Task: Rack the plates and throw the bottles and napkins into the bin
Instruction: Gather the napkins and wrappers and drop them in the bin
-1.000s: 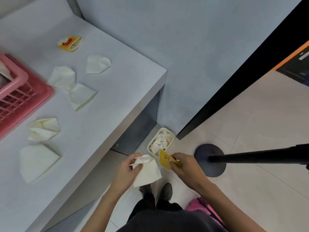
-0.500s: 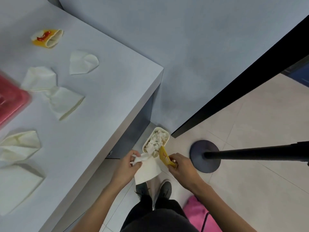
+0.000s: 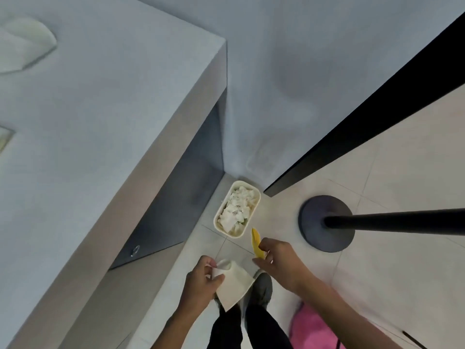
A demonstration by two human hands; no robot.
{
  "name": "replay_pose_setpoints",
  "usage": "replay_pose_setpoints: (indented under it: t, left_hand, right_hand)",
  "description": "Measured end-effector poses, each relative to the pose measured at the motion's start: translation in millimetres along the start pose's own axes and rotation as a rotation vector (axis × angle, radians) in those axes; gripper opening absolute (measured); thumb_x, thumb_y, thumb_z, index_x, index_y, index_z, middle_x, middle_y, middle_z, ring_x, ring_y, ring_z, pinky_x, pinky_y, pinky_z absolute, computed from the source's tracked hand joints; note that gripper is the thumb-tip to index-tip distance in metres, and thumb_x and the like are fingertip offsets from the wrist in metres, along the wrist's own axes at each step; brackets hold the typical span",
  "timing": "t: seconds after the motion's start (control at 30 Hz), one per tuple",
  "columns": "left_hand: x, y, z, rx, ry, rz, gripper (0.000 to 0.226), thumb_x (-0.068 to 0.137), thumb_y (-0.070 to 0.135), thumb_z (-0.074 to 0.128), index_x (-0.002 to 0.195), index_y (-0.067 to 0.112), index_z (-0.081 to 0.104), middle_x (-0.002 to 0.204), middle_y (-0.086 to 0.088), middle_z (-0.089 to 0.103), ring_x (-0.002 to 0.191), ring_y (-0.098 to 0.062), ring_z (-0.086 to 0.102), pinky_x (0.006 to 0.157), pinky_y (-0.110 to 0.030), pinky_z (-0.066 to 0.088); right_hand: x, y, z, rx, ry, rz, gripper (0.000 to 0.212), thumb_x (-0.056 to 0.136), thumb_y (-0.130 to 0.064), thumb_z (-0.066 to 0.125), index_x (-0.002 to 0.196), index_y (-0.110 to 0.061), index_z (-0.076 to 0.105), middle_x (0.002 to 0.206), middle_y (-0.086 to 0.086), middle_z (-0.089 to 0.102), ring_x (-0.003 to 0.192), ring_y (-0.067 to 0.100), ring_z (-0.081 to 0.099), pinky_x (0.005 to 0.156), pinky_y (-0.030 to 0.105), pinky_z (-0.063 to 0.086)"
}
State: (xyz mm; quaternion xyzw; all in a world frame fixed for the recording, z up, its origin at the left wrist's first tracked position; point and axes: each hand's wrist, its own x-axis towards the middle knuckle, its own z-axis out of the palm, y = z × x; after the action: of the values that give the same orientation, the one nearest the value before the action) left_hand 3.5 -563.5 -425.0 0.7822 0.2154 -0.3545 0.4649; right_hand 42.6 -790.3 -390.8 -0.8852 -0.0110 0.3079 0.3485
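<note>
A small cream bin [image 3: 256, 197] stands on the floor by the table's corner, filled with crumpled white napkins. My left hand [image 3: 201, 280] pinches a white napkin [image 3: 235, 285] that hangs below and in front of the bin. My right hand [image 3: 279, 263] grips a yellow napkin [image 3: 256, 244] just beside the bin's near right corner. Another white napkin [image 3: 25, 46] lies blurred on the grey table [image 3: 100, 109] at the far left.
A black stanchion base [image 3: 327, 222] with its pole [image 3: 402, 221] stands on the tiled floor right of the bin. A black wall strip [image 3: 364, 117] runs diagonally behind. A pink object [image 3: 312, 328] lies near my feet. The table's edge overhangs the bin's left side.
The view has swung down and right, so the pink rack and most table napkins left the frame. Both hands stay beside the bin with their napkins, now slightly further from its rim.
</note>
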Motion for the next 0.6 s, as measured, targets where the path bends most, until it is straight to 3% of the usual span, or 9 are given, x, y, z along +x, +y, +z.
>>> replay_pose_setpoints:
  t: [0.13, 0.27, 0.37, 0.5, 0.6]
  left_hand:
    - [69, -38, 29, 0.083, 0.009, 0.016, 0.026, 0.085, 0.008, 0.067, 0.090, 0.031, 0.055, 0.091, 0.006, 0.068, 0.082, -0.010, 0.065, 0.059, -0.029, 0.053]
    - [160, -65, 57, 0.201, 0.062, 0.095, 0.039, 0.086, 0.000, 0.060, 0.099, 0.037, 0.059, 0.097, 0.007, 0.068, 0.084, -0.008, 0.062, 0.062, -0.017, 0.047]
    - [230, -73, 74, 0.304, 0.089, 0.153, 0.041, 0.088, 0.002, 0.060, 0.117, 0.032, 0.056, 0.109, 0.004, 0.065, 0.090, -0.018, 0.061, 0.067, -0.026, 0.049]
    - [308, -69, 91, 0.407, 0.102, 0.283, 0.036, 0.088, 0.004, 0.058, 0.116, 0.026, 0.059, 0.114, 0.001, 0.067, 0.097, -0.025, 0.062, 0.077, -0.037, 0.054]
    - [349, -67, 104, 0.523, 0.093, 0.316, 0.035, 0.089, 0.004, 0.055, 0.115, 0.027, 0.062, 0.112, -0.003, 0.067, 0.095, -0.028, 0.062, 0.076, -0.040, 0.055]
  right_hand:
    - [45, 61, 40, 0.049, 0.079, 0.051, 0.018, 0.086, -0.026, 0.069, 0.081, -0.026, 0.052, 0.078, -0.006, 0.056, 0.071, 0.016, 0.057, 0.064, 0.026, 0.042]
    - [87, 131, 84, 0.109, 0.128, 0.109, 0.010, 0.086, -0.025, 0.066, 0.085, -0.026, 0.056, 0.084, -0.004, 0.061, 0.073, 0.014, 0.058, 0.064, 0.022, 0.042]
    - [109, 174, 112, 0.126, 0.122, 0.131, 0.010, 0.086, -0.024, 0.065, 0.092, -0.023, 0.058, 0.088, -0.002, 0.063, 0.075, 0.017, 0.060, 0.067, 0.030, 0.048]
    - [132, 210, 137, 0.151, 0.127, 0.113, 0.032, 0.088, -0.021, 0.064, 0.118, -0.021, 0.054, 0.098, -0.001, 0.062, 0.075, 0.017, 0.060, 0.069, 0.028, 0.049]
    - [147, 228, 148, 0.177, 0.152, 0.084, 0.044, 0.089, -0.018, 0.064, 0.130, -0.022, 0.050, 0.097, -0.001, 0.061, 0.072, 0.010, 0.058, 0.069, 0.024, 0.047]
